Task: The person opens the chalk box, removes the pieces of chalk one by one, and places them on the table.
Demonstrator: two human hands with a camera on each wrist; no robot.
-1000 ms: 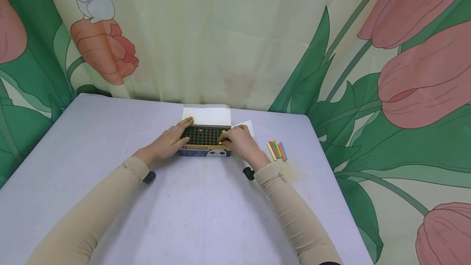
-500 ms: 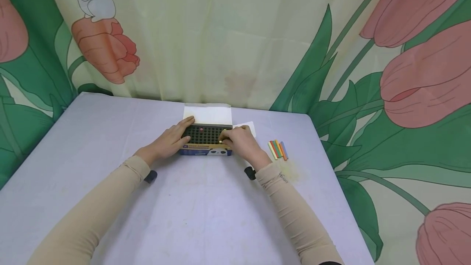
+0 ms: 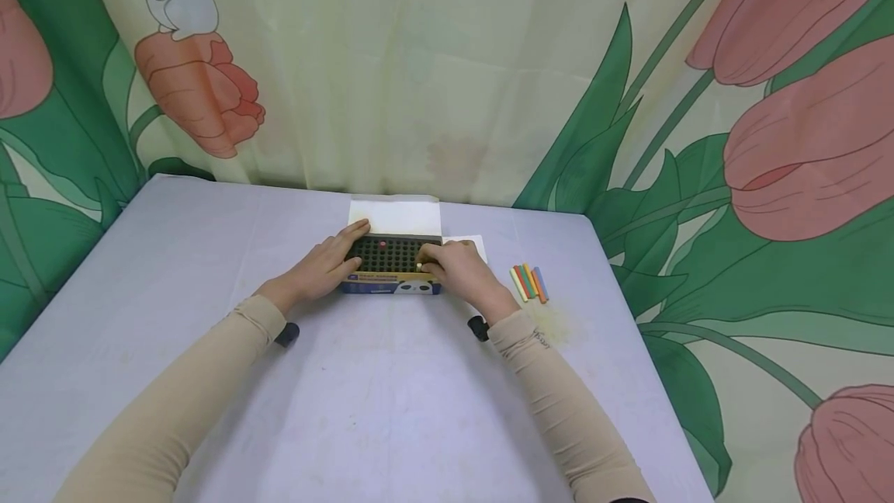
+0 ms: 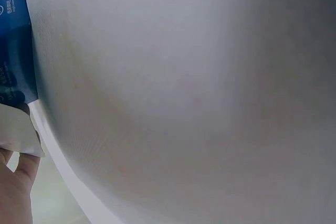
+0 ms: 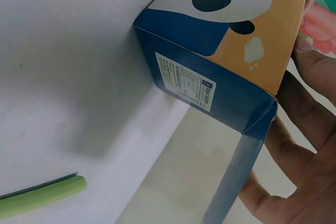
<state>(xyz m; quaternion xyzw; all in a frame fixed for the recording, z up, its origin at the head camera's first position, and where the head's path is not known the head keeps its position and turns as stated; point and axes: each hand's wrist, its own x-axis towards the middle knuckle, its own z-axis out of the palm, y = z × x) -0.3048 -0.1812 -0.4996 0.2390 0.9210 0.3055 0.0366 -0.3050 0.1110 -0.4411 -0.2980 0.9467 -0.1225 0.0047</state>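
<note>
A blue and orange chalk box with a panda on its front lies on the table, its top uncovered. Inside is a black holder with rows of round holes, and a pink chalk end shows in one. My left hand rests across the left end of the box, fingers straight toward the back, thumb at the holder's front. Over the right end, my right hand pinches a pale yellow-green chalk between thumb and finger. In the right wrist view its tip shows above the box edge.
Several coloured chalk sticks lie side by side right of the box. A white lid flap stands open behind it, and another white flap sticks out at the right. A patterned curtain hangs behind the table.
My right hand has shifted slightly over the holder's right end, and a yellow chalk end seen there earlier is now hidden behind the fingers. My left hand stays on the box.
</note>
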